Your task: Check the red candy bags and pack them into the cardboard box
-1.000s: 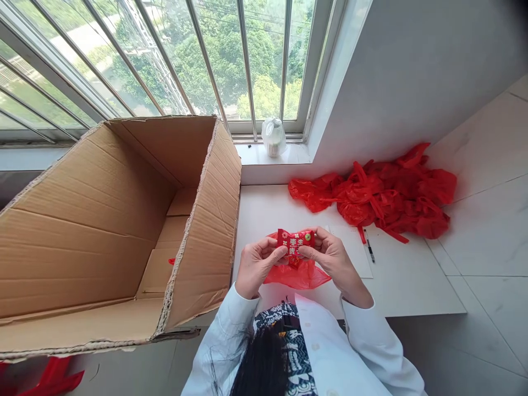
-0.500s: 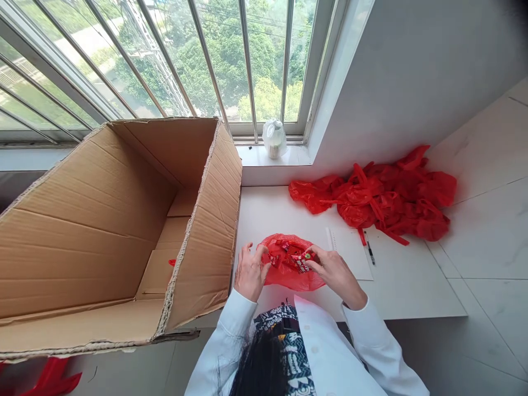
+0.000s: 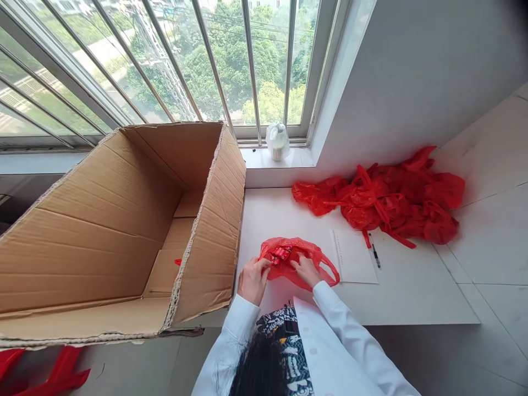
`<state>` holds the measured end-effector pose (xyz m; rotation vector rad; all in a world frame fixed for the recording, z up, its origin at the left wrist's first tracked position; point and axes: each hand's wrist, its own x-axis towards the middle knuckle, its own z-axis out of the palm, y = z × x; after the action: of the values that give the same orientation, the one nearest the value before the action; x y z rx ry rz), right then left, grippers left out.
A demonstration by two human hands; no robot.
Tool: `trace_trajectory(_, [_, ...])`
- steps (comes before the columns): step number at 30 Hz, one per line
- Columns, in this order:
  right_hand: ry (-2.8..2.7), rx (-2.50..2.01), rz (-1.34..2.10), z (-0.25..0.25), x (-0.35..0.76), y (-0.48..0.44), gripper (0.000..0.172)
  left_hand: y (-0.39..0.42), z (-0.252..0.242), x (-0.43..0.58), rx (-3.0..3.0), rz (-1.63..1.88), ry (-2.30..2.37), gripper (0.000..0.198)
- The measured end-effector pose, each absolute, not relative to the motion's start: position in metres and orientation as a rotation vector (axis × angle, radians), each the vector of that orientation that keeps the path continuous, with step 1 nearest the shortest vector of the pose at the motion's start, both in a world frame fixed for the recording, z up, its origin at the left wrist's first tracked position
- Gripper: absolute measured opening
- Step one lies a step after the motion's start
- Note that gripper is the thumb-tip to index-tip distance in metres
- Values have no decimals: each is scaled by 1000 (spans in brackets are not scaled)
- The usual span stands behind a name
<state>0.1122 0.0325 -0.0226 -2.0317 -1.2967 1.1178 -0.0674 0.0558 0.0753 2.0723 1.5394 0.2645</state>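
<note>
A red plastic bag (image 3: 315, 257) lies on the white table (image 3: 412, 297) just in front of me, with red printed packets (image 3: 281, 253) showing in its mouth. My left hand (image 3: 251, 279) pinches the bag's left edge. My right hand (image 3: 306, 270) is curled on the bag's front side, its fingers gripping the plastic near the opening. Both sleeves are white.
A large open cardboard box (image 3: 124, 231) stands to the left, its side against the table. A heap of red plastic bags (image 3: 383, 195) lies at the back right. A white sheet (image 3: 353, 256) and a pen (image 3: 374, 250) lie beside the bag. A small wrapped jar (image 3: 277, 141) stands on the windowsill.
A second ago both hands held one red packet up above the bag. The packet went down into the bag, and both hands now grip the bag's plastic on the table.
</note>
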Motion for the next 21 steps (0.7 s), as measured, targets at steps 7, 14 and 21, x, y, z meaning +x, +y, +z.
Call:
trace_trajectory(7, [-1614, -1990, 856, 21, 127, 10, 29, 56, 78, -59, 2025, 517, 1432, 40])
trace_trajectory(14, [-2093, -2327, 213, 18, 153, 3, 37, 64, 75, -55, 1924, 456, 1594, 46])
trace_trajectory(21, [-2145, -2501, 305, -7, 165, -3, 39, 63, 75, -68, 1890, 268, 1679, 7])
